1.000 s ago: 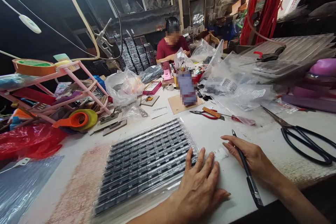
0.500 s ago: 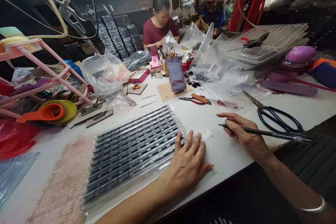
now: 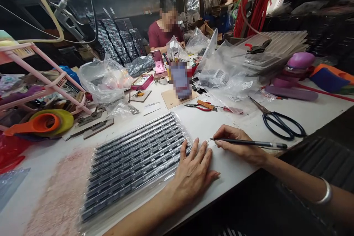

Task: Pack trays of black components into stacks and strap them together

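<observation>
My left hand lies flat with its fingers spread. Its fingertips rest at the right edge of a clear-wrapped tray, lined with rows of dark strips bearing small white marks. In a pinch grip, my right hand holds a slim black pencil. The pencil's pointed tip is just above the white tabletop, close to the left fingertips. Tiny dark specks lie near that tip, by a small white scrap, partly hidden by my hands; what the specks are is too small to tell.
Dark-handled scissors lie to the right, pliers beyond the tray. Plastic bags and a phone on a pink stand are farther back. At left stands a pink rack. Across the table sits another person.
My right hand has moved left and closer to my left hand, bringing the pencil tip over the white scrap. The left hand stays at the tray's edge. The view has shifted slightly.
</observation>
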### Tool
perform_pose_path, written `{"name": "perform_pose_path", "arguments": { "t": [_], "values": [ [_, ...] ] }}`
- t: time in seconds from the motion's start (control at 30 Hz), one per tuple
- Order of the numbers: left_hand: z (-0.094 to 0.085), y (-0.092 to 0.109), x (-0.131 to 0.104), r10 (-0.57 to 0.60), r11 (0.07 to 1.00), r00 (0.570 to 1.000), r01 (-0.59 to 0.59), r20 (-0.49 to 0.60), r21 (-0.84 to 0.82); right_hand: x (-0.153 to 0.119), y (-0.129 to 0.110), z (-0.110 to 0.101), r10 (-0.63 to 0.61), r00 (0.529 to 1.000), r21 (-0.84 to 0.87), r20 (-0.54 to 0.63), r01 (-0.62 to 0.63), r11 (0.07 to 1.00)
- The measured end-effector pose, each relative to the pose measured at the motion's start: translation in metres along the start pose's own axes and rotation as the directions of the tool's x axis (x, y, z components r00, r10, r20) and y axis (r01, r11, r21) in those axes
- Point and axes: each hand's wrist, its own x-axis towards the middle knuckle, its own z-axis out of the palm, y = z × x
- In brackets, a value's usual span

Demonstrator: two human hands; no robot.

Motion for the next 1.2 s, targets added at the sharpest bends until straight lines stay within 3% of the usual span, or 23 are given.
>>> {"name": "perform_pose_path", "arguments": {
  "t": [0.3, 0.53, 0.77, 1.2],
  "values": [
    [0.000, 0.000, 0.001, 0.012, 1.000, 1.000, -0.012, 0.003, 0.018, 0.012, 0.007, 0.003, 0.019, 1.000, 0.043, -0.019, -0.018, 0.999],
    [0.000, 0.000, 0.001, 0.001, 1.000, 1.000, -0.001, 0.003, 0.029, 0.015, -0.005, -0.015, -0.097, 0.987, 0.042, -0.127, 0.103, 0.994],
    [0.000, -0.001, 0.000, 0.018, 0.999, 1.000, -0.018, -0.014, 0.040, 0.010, -0.001, -0.009, -0.113, 0.994, -0.091, 0.005, 0.113, 0.989],
    [-0.002, -0.001, 0.000, 0.021, 0.999, 1.000, -0.021, 0.015, 0.036, 0.016, 0.010, 0.002, -0.042, 0.999, -0.051, -0.013, 0.041, 0.998]
  ]
}}
